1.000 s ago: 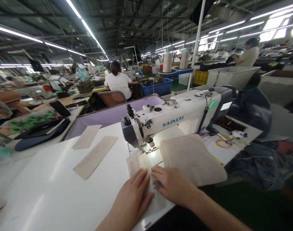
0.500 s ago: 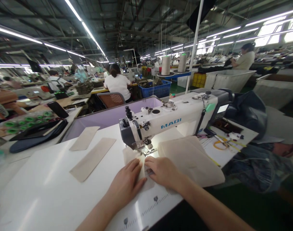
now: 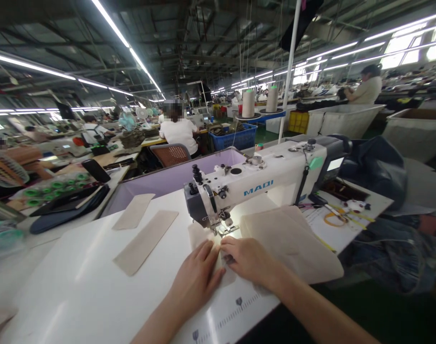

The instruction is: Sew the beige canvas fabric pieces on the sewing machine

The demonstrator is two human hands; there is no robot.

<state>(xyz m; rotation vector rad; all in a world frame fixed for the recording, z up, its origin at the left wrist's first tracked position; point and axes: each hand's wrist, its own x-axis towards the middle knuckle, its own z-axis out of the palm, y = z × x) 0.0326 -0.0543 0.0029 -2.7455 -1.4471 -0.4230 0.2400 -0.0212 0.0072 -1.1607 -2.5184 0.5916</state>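
Observation:
My left hand [image 3: 198,277] lies flat with its fingers stretched forward on a small beige fabric piece [image 3: 196,235], just in front of the presser foot [image 3: 228,230]. Close beside it, my right hand [image 3: 251,260] has bent fingers gripping the near part of that fabric; the fingertips are partly hidden. The fabric reaches under the lit needle area of a white sewing machine [image 3: 257,184]. Right of the needle lies a larger beige fabric piece [image 3: 289,243], partly behind my right wrist. Two cut beige strips, a long one [image 3: 146,242] and a shorter one [image 3: 134,211], rest on the left.
Scissors [image 3: 335,214] and a yellow tape measure [image 3: 361,224] lie at the table's right end. Behind the machine stand thread cones [image 3: 248,103] and a blue basket [image 3: 235,138]. A person in a white top [image 3: 178,131] sits ahead, facing away.
The whole view has shifted slightly, so the table and machine appear a little further right and lower. Both hands keep nearly the same place on the fabric by the presser foot.

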